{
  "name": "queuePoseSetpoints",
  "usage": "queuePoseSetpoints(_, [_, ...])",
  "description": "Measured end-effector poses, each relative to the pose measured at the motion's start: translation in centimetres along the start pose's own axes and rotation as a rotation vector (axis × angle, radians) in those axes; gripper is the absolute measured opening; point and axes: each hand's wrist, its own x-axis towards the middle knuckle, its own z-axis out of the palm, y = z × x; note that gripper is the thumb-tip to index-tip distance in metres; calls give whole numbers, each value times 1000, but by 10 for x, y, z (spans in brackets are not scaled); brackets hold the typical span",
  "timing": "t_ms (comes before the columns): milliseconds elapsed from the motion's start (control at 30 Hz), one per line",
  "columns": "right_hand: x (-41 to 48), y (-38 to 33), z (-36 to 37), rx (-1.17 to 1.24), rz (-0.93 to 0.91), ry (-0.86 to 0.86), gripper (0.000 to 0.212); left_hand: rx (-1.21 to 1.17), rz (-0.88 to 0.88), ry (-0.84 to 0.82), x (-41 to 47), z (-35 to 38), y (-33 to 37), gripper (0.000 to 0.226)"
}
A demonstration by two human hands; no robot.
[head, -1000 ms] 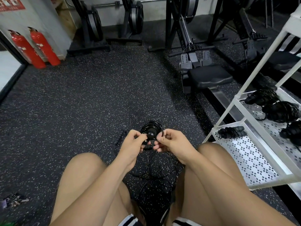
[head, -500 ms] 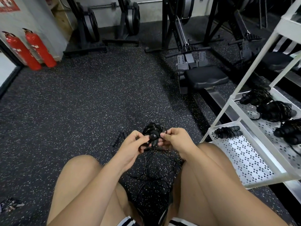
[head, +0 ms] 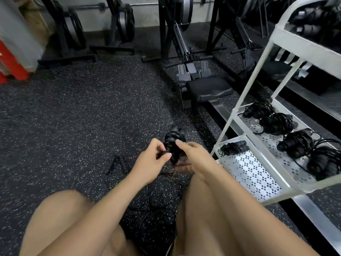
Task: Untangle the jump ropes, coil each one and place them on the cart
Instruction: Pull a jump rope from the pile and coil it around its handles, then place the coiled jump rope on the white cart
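Two bare thighs (head: 64, 222) fill the bottom edge, and between them loose black rope (head: 162, 198) lies in a tangle on the speckled floor (head: 73, 126). Just above it both hands meet on a coiled jump rope (head: 174, 140), held clear of the floor. The left hand (head: 149, 161) curls round the bundle's lower end with the thumb across it. The right hand (head: 193, 157) closes on its right side, forefinger laid over the top; the picture is blurred there, so the finer grip cannot be told.

Left of the hands a pair of black handles (head: 116, 164) lies on the floor, apart from the tangle. Close on the right stands the white cart (head: 249, 174), its corner post near the right hand. The bottom tray holds one wound rope (head: 233, 147) at its far end, the rest bare perforated metal. The shelf above carries a row of wound ropes (head: 276, 122).

Beyond, a rowing machine's seat (head: 210, 88) sits ahead. The floor to the left lies open as far as the black machine stands (head: 68, 34) and a red shape (head: 11, 65) at the left edge.
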Motion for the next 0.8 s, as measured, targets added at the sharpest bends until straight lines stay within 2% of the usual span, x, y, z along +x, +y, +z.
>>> queuePoseSetpoints(67, [6,-4,-10,80,-31,44,39,37,39,-36,13,11,10,23])
queuePoseSetpoints(200, [15,-8,-31,57,-131,181,51,192,149,-118,34,33,32,30])
queuePoseSetpoints(300, [18,-5,-50,59,-187,297,29,284,237,-172,46,54,42,36])
queuePoseSetpoints(400, [24,5,-75,131,-128,348,28,206,250,-244,60,73,45,38])
queuePoseSetpoints(500, [37,25,-105,243,-8,457,53,70,190,-335,75,86,37,30])
queuePoseSetpoints(600, [55,47,-140,296,141,578,67,74,152,-385,89,97,17,19])
queuePoseSetpoints(700, [75,65,-173,175,212,739,76,48,93,-397,97,105,-4,11])
queuePoseSetpoints(800, [95,81,-202,113,262,796,101,-11,-15,-382,106,110,-26,7])
